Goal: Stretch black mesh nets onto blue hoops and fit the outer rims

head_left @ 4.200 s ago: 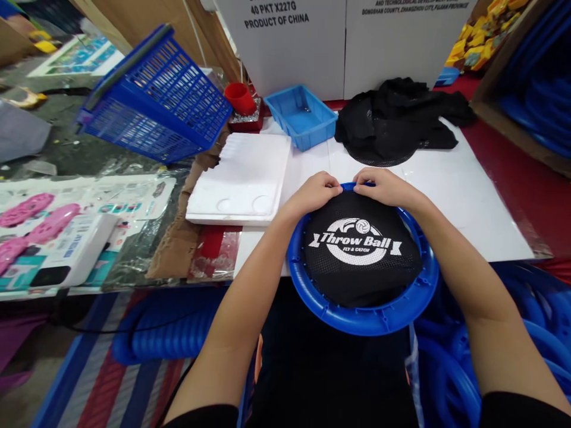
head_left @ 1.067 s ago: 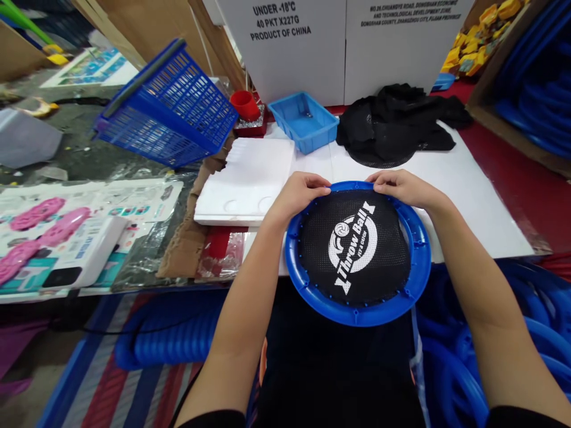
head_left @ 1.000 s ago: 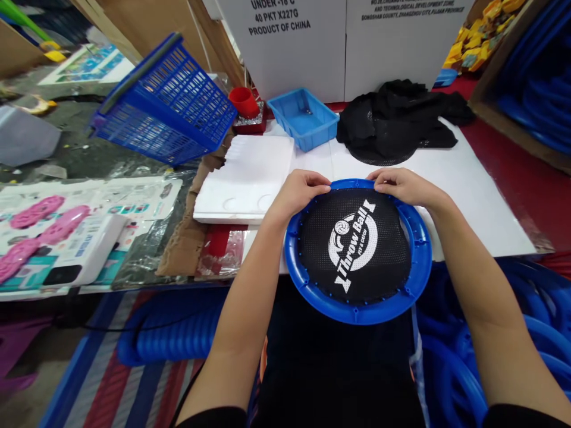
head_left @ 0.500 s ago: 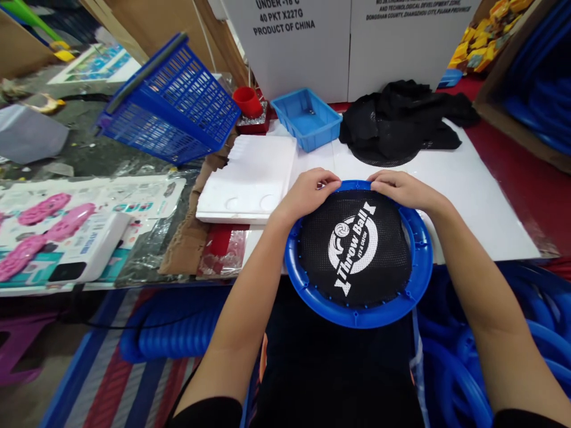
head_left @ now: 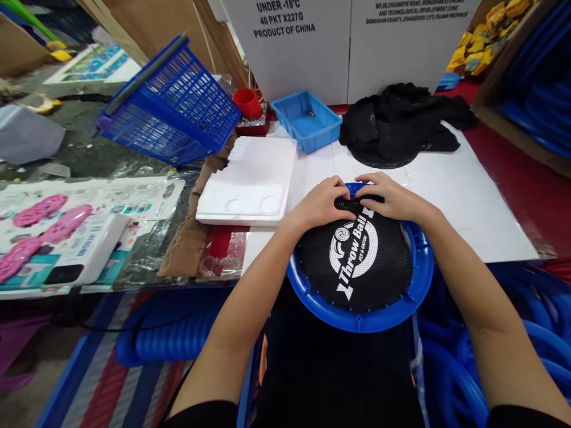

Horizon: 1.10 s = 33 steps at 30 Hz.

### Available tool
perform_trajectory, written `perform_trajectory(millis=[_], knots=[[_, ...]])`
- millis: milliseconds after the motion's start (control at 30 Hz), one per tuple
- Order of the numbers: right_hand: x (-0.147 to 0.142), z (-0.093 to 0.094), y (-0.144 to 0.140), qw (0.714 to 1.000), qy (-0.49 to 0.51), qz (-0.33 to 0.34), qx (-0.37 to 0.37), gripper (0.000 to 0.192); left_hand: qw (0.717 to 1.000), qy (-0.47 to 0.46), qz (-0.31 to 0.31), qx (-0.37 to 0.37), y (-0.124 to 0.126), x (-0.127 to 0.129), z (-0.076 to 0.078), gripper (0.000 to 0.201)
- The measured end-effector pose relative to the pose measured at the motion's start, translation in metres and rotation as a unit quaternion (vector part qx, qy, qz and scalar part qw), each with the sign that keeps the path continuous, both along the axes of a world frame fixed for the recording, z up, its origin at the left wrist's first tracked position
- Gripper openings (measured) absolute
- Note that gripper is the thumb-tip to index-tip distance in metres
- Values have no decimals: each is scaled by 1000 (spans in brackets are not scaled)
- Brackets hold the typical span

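A round blue plastic ring rests at the table's front edge, over my lap. Black mesh fabric printed "Throw Ball" in white spans its inside, with small pegs around the edge. At the far side, my left hand pinches the mesh edge between thumb and fingers. Right beside it, my right hand grips the same edge, thumb on the mesh and fingers toward the rim. A small fold of mesh is raised between the thumbs.
Behind the ring lie a pile of black mesh pieces, a light blue tray and a white foam block. A blue basket leans at left, near a red cup. Blue rings are heaped below right.
Both hands have moved closer together at the ring's far side. My thumbs have come down onto the mesh, which is now bunched there.
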State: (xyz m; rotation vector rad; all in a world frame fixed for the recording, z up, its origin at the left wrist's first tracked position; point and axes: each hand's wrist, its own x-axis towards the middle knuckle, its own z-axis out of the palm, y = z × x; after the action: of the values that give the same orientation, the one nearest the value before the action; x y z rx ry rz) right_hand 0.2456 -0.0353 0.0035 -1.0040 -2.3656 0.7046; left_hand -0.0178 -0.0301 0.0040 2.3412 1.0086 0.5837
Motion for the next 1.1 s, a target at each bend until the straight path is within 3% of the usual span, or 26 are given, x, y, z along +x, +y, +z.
perform_trajectory(millis=[133,333,500,667,867,1100], knots=[[-3,5,0,999,30,-25,-27,18,995,-60,43,-66,4,-5,5,9],[-7,1,3,982,123,-108,-90,22,971,-161,101,-147,9,-11,3,14],[-9,-7,15,983,103,-119,-98,27,955,-199,151,-156,14,-11,-8,27],[-7,-6,24,980,87,-114,-141,23,973,-155,133,-104,14,-10,-7,14],[-2,6,25,958,118,-96,-244,18,991,-88,82,-52,17,-19,4,15],[-12,-3,27,980,44,-138,-138,14,993,-54,81,-74,22,-19,-1,14]])
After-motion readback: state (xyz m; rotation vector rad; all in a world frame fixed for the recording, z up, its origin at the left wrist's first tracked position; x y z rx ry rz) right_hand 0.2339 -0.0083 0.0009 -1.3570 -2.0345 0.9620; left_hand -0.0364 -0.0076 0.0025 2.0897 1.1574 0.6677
